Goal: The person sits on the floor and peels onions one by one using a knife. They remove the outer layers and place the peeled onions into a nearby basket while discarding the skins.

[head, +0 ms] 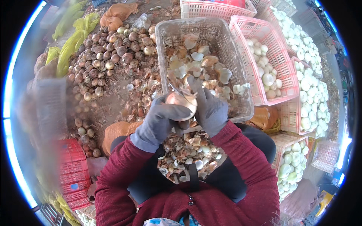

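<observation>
My left hand (157, 121), in a grey work glove, is wrapped around a partly peeled onion (182, 106) with pale, shiny skin. My right hand (212, 110), gloved the same way, meets the onion from the right. A small knife (176, 89) shows its thin blade at the onion's upper edge; its handle is hidden in my right hand's fingers. Both hands are over the near edge of a grey plastic crate (246, 113). Loose onion skins (195, 67) lie inside that crate, below and beyond my fingers.
A heap of unpeeled onions (113, 53) covers the ground at left. Peeled white onions (267, 79) fill part of a pink crate (265, 25) at right, with more full crates behind. Red crates (73, 175) stand at lower left. Onion scraps (195, 147) lie between my legs.
</observation>
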A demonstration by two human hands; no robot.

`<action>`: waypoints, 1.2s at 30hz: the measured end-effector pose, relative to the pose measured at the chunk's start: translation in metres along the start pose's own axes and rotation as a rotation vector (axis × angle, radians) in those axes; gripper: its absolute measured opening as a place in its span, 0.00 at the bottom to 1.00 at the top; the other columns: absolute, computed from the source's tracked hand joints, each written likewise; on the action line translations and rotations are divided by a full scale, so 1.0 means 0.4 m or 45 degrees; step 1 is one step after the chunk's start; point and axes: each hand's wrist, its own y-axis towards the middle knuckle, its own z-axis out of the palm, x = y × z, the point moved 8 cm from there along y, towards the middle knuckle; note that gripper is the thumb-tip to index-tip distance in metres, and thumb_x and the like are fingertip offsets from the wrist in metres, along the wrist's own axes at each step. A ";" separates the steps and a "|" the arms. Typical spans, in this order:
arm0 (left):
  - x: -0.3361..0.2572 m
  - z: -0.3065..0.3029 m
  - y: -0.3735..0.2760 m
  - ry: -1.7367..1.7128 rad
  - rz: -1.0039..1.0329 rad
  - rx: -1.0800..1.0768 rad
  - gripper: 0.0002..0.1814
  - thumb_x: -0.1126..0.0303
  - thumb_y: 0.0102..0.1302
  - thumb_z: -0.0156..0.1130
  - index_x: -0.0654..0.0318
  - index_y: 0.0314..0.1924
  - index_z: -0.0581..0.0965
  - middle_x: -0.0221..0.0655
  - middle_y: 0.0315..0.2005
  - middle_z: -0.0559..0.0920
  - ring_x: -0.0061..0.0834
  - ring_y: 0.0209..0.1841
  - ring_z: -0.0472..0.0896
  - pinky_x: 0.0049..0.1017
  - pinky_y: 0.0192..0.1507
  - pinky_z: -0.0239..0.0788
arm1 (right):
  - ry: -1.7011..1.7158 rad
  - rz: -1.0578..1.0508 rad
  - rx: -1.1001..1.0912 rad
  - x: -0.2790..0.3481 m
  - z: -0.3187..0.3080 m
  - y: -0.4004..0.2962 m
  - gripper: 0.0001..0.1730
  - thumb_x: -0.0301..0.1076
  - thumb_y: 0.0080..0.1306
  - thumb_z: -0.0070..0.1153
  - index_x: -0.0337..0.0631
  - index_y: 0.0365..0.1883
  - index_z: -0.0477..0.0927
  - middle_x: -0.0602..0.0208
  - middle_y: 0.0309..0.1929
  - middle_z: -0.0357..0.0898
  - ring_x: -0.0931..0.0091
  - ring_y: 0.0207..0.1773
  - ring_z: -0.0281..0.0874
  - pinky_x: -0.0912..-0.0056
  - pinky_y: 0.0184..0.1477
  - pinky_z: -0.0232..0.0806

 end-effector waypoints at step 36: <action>-0.129 0.004 -0.044 1.460 0.864 -0.168 0.41 0.61 0.34 0.78 0.62 0.54 0.75 0.40 0.45 0.81 0.38 0.46 0.82 0.33 0.51 0.73 | 0.050 -0.361 0.062 0.038 -0.093 -0.059 0.27 0.30 0.54 0.57 0.45 0.55 0.72 0.62 0.32 0.77 0.64 0.30 0.79 0.62 0.27 0.70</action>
